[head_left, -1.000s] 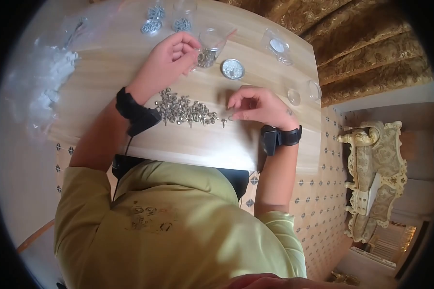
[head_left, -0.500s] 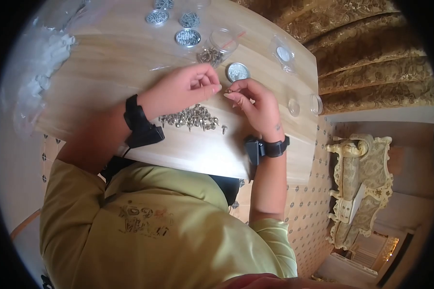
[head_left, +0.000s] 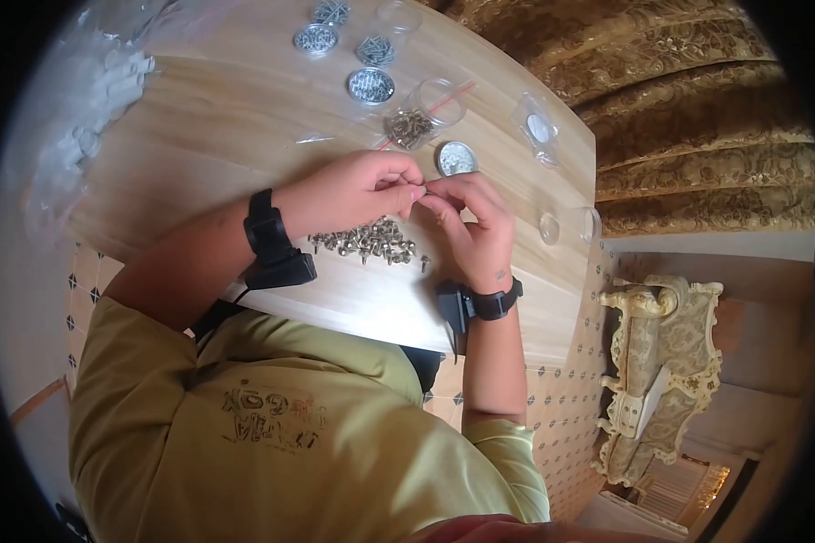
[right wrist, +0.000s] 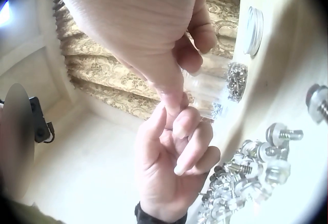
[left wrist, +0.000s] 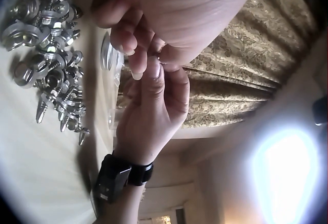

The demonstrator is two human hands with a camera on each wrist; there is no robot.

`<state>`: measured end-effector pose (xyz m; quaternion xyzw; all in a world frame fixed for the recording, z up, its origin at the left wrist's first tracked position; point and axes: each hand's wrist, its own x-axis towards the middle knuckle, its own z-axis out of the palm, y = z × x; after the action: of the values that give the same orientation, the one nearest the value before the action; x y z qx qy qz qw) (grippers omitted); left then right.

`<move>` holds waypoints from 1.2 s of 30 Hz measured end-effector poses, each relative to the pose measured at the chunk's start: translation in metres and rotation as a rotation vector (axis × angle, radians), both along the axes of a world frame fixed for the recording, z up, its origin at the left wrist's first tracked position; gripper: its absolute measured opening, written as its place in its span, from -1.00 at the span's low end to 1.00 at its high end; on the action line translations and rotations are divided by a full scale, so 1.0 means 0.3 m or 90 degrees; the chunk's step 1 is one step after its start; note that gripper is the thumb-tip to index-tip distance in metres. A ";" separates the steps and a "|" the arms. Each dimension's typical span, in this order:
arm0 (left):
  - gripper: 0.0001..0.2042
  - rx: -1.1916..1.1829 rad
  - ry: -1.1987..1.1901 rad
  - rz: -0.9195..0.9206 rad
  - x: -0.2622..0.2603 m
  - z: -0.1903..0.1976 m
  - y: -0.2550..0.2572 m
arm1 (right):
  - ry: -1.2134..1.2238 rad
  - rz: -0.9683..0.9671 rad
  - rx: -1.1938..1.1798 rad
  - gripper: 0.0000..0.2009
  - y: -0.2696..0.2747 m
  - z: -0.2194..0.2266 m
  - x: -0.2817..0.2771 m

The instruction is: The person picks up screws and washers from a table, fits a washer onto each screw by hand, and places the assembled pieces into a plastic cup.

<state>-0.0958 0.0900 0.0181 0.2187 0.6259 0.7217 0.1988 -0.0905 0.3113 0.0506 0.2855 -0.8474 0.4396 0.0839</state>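
Over the table, my left hand (head_left: 349, 195) and right hand (head_left: 478, 215) meet at their fingertips. The right thumb and forefinger pinch a small screw, now almost wholly covered by the fingers. Left thumb and forefinger close on the same spot; what they pinch is hidden, with only a tiny bright glint showing in the left wrist view. Just below the hands lies a pile of screws with washers (head_left: 371, 244), and one single screw (head_left: 425, 262) stands apart at its right. Beyond the hands are a lid of small whitish pieces (head_left: 457, 160) and a tipped clear jar (head_left: 444, 104) with screws inside.
At the back are shallow lids of grey screws (head_left: 371, 86) and another heap of screws (head_left: 375, 51). A clear plastic packet (head_left: 536, 128) lies at the far right, near a round clear lid (head_left: 550, 228). Crumpled plastic bags (head_left: 109, 100) cover the left side.
My left hand has come from beside the jar toward the right, and my right hand has lifted a screw from near the pile. Their fingertips now meet.
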 end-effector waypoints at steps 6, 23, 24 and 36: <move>-0.84 0.014 -0.011 0.008 -0.006 -0.023 -0.002 | 0.019 0.002 -0.013 -0.84 0.008 -0.005 -0.006; -0.91 0.033 -0.001 0.044 -0.005 -0.035 0.007 | -0.007 -0.008 0.004 -0.84 -0.001 0.010 0.009; -0.92 0.035 -0.006 0.044 -0.005 -0.033 0.006 | -0.006 -0.005 0.002 -0.84 0.000 0.010 0.009; -0.93 0.034 -0.022 0.043 0.001 -0.015 0.006 | -0.139 0.050 -0.031 -0.81 0.017 -0.003 0.006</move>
<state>-0.0955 0.0916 0.0136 0.1899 0.6101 0.7481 0.1793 -0.0886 0.3163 0.0498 0.2670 -0.8287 0.4916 -0.0195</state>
